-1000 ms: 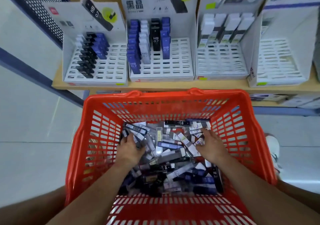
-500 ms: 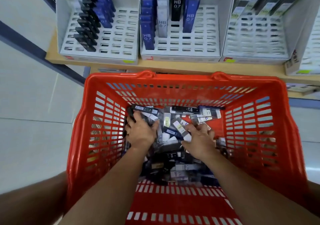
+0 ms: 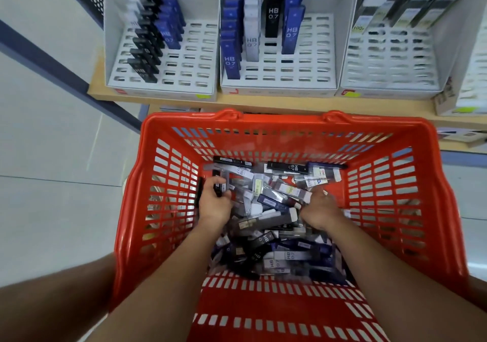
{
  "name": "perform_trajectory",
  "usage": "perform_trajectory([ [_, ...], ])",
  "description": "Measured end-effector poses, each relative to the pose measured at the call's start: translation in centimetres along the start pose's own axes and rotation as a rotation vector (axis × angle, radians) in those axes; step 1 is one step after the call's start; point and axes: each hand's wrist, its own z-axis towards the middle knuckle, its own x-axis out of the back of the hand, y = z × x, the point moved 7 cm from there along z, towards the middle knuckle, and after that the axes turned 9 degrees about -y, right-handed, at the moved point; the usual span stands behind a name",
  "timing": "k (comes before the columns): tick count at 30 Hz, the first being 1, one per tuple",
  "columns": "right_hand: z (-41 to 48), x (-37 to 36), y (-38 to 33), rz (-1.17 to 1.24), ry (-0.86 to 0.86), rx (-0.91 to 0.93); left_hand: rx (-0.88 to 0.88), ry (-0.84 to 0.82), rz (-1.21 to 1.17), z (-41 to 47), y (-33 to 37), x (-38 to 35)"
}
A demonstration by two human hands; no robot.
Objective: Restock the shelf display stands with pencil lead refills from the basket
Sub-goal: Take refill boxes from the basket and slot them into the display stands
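Pale tiled floor (image 3: 52, 210), wooden shelf (image 3: 263, 103), red basket (image 3: 263, 125) just below it. Left hand (image 3: 213, 204) curls its fingers round a dark refill (image 3: 218, 187). Right hand (image 3: 320, 207) sinks its fingers into the pile (image 3: 263, 210), grip unclear.

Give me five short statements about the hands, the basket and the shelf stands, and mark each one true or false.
1. The left hand and the right hand are both inside the basket. True.
2. The left hand holds nothing. False: its fingers curl round dark packs.
3. The middle stand has empty slots at its front. True.
4. The basket is empty. False: a pile of refill packs lies in it.
5. The left stand holds black and blue packs. True.
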Motion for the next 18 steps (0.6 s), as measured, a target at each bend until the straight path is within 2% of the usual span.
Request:
perform_trajectory([
  [4,-0.9,2.2,0.8,0.207,0.05,0.062,0.006,-0.091,-0.114,-2.5,2.6,0.7],
  [6,-2.1,3.5,0.6,0.389,0.068,0.132,0.0,-0.16,-0.176,-3.8,3.8,0.5],
  [9,-4.3,3.4,-0.7,0.904,-0.071,0.195,0.029,-0.242,-0.245,-5.8,5.1,-0.5],
  [13,-8.7,2.6,-4.5,1.195,-0.227,0.31,-0.01,-0.391,-0.286,-10.4,7.5,-3.2],
  [15,-11.3,2.5,-6.6,1.19,-0.321,0.416,-0.104,-0.442,-0.211,-12.8,9.2,-4.5],
  [18,-14.1,4.3,-7.7,0.973,-0.2,0.537,-0.248,-0.436,-0.134,-15.8,12.0,-5.1],
])
